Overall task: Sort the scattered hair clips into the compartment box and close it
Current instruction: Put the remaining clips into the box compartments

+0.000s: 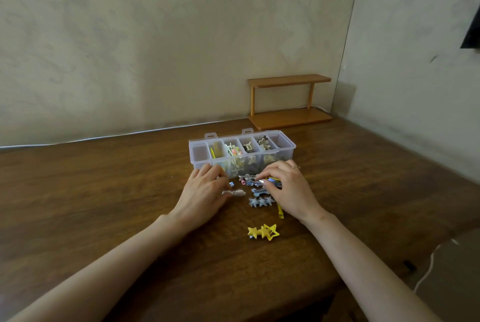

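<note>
Box [241,151] at 12 o'clock, lid open, most slots partly filled. Few clips left near hands; yellow star clip [263,232] at 6. Left hand [202,192] curled, grip not clear. Right hand [285,186] pinched on blue clip [272,181]

Both hands are working the clip pile just in front of the compartment box [241,151]: right hand [288,189] pinching blue clips [262,182], left hand [201,192] resting beside them on the counter [104,192].

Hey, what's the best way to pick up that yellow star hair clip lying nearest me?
Probably pinch the yellow star hair clip across its narrow width where the two stars meet, coming straight down from above. It lies flat on the table, apart from the other clips, so both long edges are free.
</note>
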A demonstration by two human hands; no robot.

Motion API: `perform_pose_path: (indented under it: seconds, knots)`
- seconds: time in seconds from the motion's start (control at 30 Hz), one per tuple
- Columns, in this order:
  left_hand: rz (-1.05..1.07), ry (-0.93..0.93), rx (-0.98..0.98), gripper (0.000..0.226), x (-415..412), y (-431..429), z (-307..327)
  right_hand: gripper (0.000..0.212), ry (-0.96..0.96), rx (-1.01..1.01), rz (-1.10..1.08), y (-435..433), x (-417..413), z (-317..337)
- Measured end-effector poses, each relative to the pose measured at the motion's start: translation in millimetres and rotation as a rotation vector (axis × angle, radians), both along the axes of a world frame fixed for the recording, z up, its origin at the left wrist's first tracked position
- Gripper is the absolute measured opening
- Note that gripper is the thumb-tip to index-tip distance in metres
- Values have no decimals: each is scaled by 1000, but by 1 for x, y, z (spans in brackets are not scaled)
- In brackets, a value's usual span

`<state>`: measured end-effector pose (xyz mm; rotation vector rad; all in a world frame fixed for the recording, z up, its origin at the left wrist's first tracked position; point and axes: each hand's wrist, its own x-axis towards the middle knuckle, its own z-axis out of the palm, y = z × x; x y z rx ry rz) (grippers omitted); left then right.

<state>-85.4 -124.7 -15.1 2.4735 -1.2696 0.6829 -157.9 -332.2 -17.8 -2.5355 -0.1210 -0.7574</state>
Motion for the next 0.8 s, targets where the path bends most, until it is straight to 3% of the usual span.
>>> perform_pose_path:
  seconds: [0.27, 0.43, 0.8]
  knots:
    - [85, -38, -230, 23, 14, 18, 25, 11, 44, -56, -15, -7, -1, 4]
    - [251, -26, -379, 14, 34, 29, 41, 12, 116, -116, -49, -8, -2, 4]
    - [340, 65, -65, 17, 78, 24, 64, 17, 123, -96, -95, -10, -3, 6]
